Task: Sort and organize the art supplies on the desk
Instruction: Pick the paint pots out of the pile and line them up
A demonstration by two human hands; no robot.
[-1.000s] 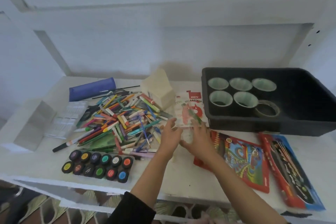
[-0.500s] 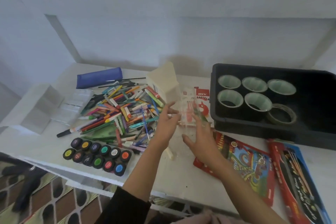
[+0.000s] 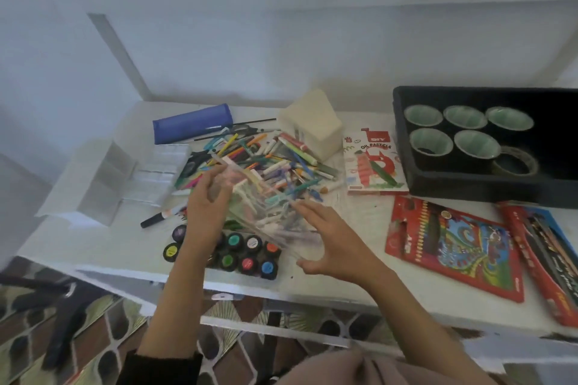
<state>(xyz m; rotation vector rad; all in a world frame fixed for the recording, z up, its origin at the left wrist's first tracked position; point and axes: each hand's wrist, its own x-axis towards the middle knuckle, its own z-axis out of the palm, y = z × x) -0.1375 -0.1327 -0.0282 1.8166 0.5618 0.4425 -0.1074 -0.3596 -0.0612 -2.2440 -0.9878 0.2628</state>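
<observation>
Both my hands hold a clear plastic case [image 3: 266,216], tilted above the pile of coloured pens and markers [image 3: 281,162] in the middle of the white desk [image 3: 359,278]. My left hand [image 3: 205,206] grips the case's upper left edge. My right hand [image 3: 331,244] pinches its lower right corner between thumb and fingers. The pens show through the case. Below it lies a set of round paint pots [image 3: 250,262], partly covered by my left wrist.
An oil pastels box [image 3: 372,166] lies next to a black tray [image 3: 469,194] holding several tape rolls [image 3: 431,141]. Two pencil packs [image 3: 453,244] [image 3: 544,244] lie at the right. A blue pencil case [image 3: 190,123], cream box [image 3: 312,125] and open white box [image 3: 103,178] sit behind and left.
Both hands have carried the clear case leftward, from in front of the oil pastels box to above the pen pile and paint pots. The oil pastels box is now uncovered.
</observation>
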